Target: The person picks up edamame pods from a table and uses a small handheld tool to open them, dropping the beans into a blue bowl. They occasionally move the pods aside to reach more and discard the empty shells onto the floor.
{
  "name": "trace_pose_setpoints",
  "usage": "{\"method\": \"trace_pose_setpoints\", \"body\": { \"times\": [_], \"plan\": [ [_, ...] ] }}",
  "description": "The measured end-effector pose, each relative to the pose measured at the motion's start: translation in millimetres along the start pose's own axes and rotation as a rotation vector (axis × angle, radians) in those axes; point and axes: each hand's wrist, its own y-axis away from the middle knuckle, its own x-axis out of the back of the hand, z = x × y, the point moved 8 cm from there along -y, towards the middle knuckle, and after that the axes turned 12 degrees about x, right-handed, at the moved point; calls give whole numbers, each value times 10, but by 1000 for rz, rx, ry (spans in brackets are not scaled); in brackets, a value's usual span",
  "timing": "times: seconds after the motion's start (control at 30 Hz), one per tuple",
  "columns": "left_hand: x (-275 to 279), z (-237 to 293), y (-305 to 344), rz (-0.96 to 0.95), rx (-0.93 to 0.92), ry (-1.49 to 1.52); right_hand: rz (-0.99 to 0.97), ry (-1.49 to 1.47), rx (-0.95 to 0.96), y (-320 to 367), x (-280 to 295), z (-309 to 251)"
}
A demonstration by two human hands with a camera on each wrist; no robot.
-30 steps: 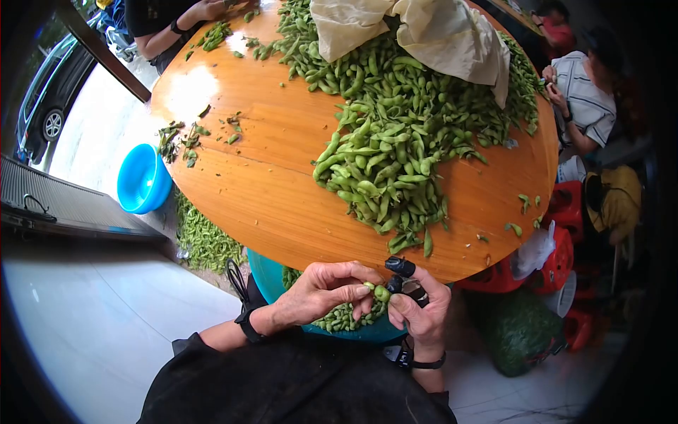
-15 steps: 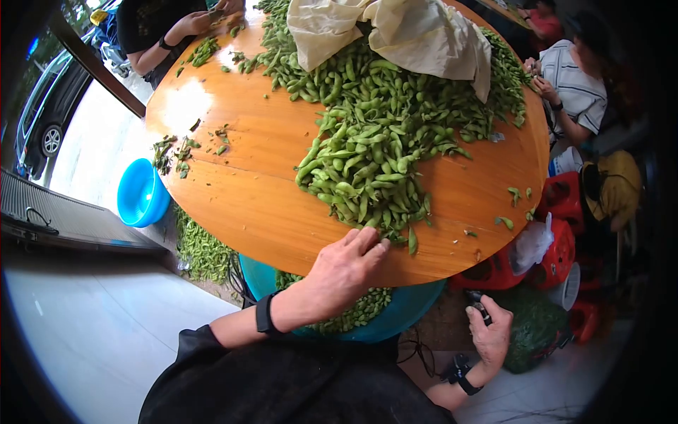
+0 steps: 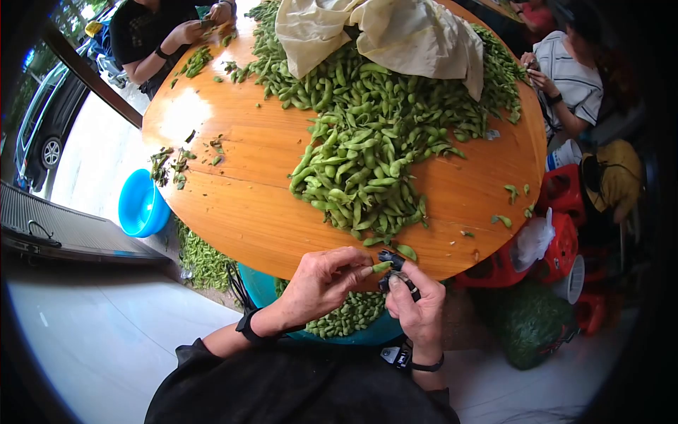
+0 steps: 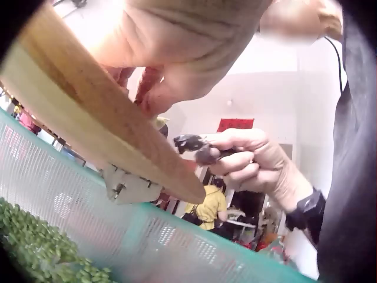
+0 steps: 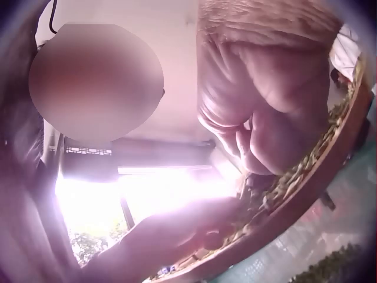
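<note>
My left hand [image 3: 318,284] pinches a green soybean pod [image 3: 382,267] between thumb and fingers at the table's near edge. My right hand [image 3: 418,302] is beside it with fingers bent. Black coverings wrap two of its fingertips [image 4: 187,142], which meet the pod's far end in the head view; I cannot tell whether they grip it. Beyond both hands a large heap of soybean pods [image 3: 360,166] covers the middle of the wooden table [image 3: 244,191]. Below the hands, shelled green beans [image 3: 346,314] lie in a teal basket [image 3: 258,284].
A pale cloth [image 3: 424,46] lies on the heap. One person [image 3: 159,42] sits at the far left, another [image 3: 568,78] at the right. Pods [image 3: 201,258] cover the floor near a blue basin [image 3: 141,205]. Red stools [image 3: 561,240] and a green bag [image 3: 522,328] stand at right.
The pod from a second ago is gone from between the hands. My left hand reached to the heap and came back with another pod; my right hand swung out right, then returned beside it.
</note>
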Motion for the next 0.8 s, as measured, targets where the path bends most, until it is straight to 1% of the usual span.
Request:
{"method": "trace_pose_setpoints", "body": {
  "times": [0.03, 0.07, 0.1, 0.17, 0.2, 0.27, 0.3, 0.37, 0.4, 0.47, 0.6, 0.67, 0.7, 0.77, 0.8],
  "plan": [
    [-55, -172, 14, -116, 218, 231, -23, -155, -57, -4, -86, 13],
    [-85, -279, 37, -156, 288, 373, -48, -309, -116, -5, -166, 30],
    [-86, -316, 53, -151, 289, 378, -54, -307, -118, -18, -186, 28],
    [-73, -351, 73, -108, 269, 468, -88, -395, -131, -29, -254, 23],
    [-93, -358, 86, -106, 269, 473, -91, -391, -134, -35, -260, 36],
    [-39, -260, 104, -11, 123, 366, -99, -362, -126, -49, -262, 73],
    [-36, -256, 107, -11, 124, 368, -99, -360, -128, -62, -266, 85],
    [8, -180, 121, 36, 35, 281, -108, -362, -113, -90, -276, 96],
    [4, -188, 129, 35, 36, 282, -108, -361, -114, -86, -274, 124],
    [-42, -297, 142, -22, 144, 513, -89, -496, -154, -55, -284, 193],
    [-46, -272, 146, 27, 147, 513, -79, -534, -101, -48, -286, 138],
    [27, -205, 150, 182, -50, 279, -97, -500, -89, -53, -315, 85],
    [19, -202, 146, 179, -51, 279, -94, -499, -89, -56, -326, 81],
    [24, -163, 147, 184, -93, 240, -65, -323, -26, -79, -290, 50],
    [44, -154, 159, 182, -93, 239, -63, -324, -26, -78, -287, 55]
  ]
}}
